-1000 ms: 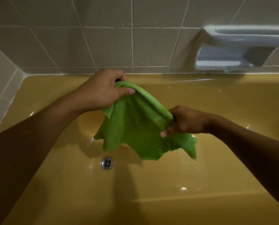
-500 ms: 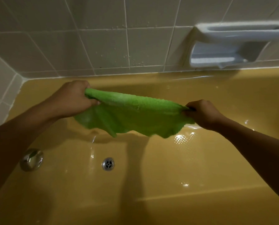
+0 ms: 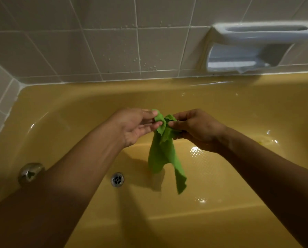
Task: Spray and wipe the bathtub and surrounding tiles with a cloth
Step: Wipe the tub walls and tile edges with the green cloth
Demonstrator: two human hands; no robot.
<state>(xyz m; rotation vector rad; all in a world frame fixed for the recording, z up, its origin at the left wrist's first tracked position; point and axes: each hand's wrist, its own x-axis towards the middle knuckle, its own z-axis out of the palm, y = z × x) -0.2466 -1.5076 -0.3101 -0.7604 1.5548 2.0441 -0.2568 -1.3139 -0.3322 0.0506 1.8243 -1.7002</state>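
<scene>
yellow bathtub (image 3: 221,97), wet and shiny, drain (image 3: 117,179) in the floor | grey tiles (image 3: 114,51) with droplets, soap dish (image 3: 257,45) on the wall | green cloth (image 3: 163,153) dangling over the tub, top edge pinched by left hand (image 3: 137,125) and right hand (image 3: 194,128) fingers, hands near each other

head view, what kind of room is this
Most likely a bathroom: a glossy yellow bathtub with a round metal drain, grey square wall tiles above it, and a white ceramic soap dish on the wall.
</scene>
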